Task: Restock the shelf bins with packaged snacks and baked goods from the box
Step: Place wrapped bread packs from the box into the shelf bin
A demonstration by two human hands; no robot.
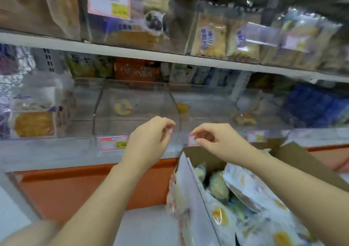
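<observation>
Cardboard box (294,151) sits low on your right, packed with snack packets (251,187). Your left hand (149,141) and right hand (213,140) hover close together in front of the clear bin (151,98) on the middle shelf (56,151). Fingers are loosely curled, thumbs near the fingertips, holding nothing. One round yellow packet (122,107) lies inside that bin

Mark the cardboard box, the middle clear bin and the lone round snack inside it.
cardboard box (302,160): head view, on its brown right flap.
middle clear bin (149,111): head view, on its bare front wall.
round snack (122,107): head view, on the pack's yellow centre.
</observation>
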